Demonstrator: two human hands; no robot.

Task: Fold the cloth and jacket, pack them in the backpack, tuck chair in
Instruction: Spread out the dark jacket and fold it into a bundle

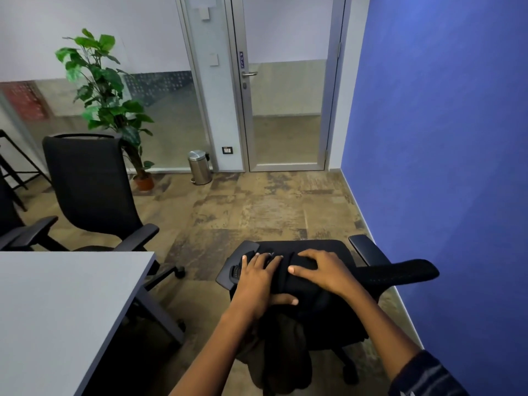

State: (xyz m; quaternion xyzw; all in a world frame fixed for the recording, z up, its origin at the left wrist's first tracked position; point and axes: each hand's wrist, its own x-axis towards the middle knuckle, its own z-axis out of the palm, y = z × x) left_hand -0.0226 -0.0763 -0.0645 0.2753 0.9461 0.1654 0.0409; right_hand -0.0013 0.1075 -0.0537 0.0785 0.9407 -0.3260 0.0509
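Near edge: a striped sleeve (425, 375) on the right arm; dark cloth (285, 347) hangs down off the chair seat, below both wrists; whether this is the cloth or the jacket, cannot tell. Left hand (257, 278) lies flat on a black folded bundle (303, 278), fingers (271, 260) straight and slightly spread, thumb out toward the right hand; right hand (323, 271) presses on the same bundle just beside it, fingers loosely bent over the fold, gripping nothing. Bundle sits on the black office chair (368, 252); grey desk (57, 310) well left of the fingers; beyond, a second chair (91, 184), potted plant (105, 90), steel bin (199, 167), glass door (285, 110); blue wall (445, 138) right.
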